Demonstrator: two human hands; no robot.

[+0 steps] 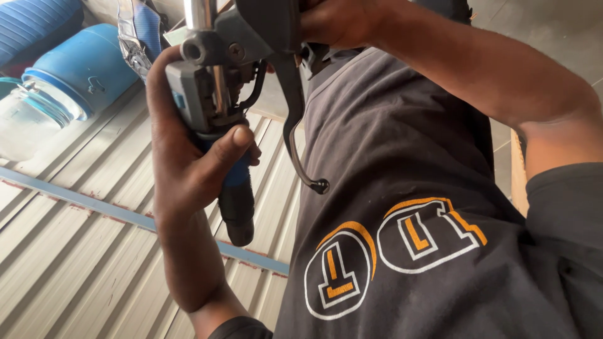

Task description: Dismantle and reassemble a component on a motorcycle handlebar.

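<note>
Both hands work on a motorcycle handlebar. Left hand (188,157) wraps firmly round the blue-and-black power tool handle (235,194), pressing its grey body against the chrome bar (200,12). Right hand (336,22) clasps the black control housing (270,22), apparently steadying it; a curved black lever (295,135) hangs below. Corrugated metal sheeting (75,251) lies behind.

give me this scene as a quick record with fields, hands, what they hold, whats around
left hand: wrapped around blue and black tool, thumb across its grip
right hand: up at top edge, on dark handlebar part
lever: black, curved, ball tip, hangs down from that part
tube: shiny metal, top edge
shirt: dark grey, orange and white letters
background: ribbed metal sheet, blue barrel
</note>
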